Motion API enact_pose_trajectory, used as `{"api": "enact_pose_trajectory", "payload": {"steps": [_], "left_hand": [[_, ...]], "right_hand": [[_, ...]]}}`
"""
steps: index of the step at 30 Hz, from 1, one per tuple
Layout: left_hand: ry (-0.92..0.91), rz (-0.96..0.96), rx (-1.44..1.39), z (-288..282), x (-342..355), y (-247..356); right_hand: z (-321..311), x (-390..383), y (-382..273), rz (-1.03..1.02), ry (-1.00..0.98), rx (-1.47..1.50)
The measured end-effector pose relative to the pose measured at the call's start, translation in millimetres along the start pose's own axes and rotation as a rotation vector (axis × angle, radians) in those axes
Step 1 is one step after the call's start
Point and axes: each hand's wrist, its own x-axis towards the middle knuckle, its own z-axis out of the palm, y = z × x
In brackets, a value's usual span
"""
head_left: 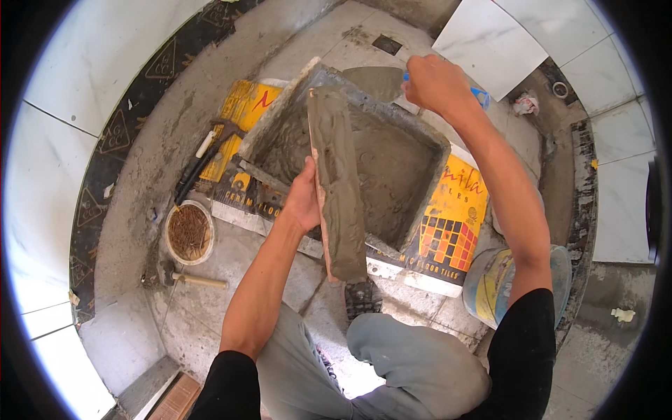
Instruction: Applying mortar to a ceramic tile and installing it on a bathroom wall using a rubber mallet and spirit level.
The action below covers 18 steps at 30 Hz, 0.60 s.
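My left hand (302, 197) grips the edge of a long narrow tile strip (337, 185), its upper face coated with wet grey mortar. The strip slants over a square grey tub (435, 140) that holds more wet mortar (399, 164). Beyond the tub's far right edge, my right hand (437, 82) is closed round the blue handle of a trowel (376, 82). The trowel's grey, mortar-smeared blade points left, over the tub's far rim and apart from the strip. Part of the handle is hidden by my fingers.
Yellow-and-black tile cartons (455, 217) lie flat under the tub. At left are a hammer (199, 164) and a white tub of nails (189, 232). A clear bucket (483, 287) stands by my right elbow. A white tile (490, 45) leans at the far right, near a floor drain (387, 45).
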Motion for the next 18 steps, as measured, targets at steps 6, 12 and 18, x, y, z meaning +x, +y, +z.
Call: {"api": "enact_pose_trajectory", "payload": {"steps": [6,12,18], "left_hand": [[0.011,-0.03,0.053,-1,8,-3],[-0.006,-0.019,0.035,-6,7,-10],[0.056,0.01,0.041,-1,5,-8]], "right_hand": [[5,3,18,-0.139,0.329,0.035],[-31,18,-21,-0.298,0.172,-0.048],[-24,21,-16,-0.298,0.153,-0.164]]}}
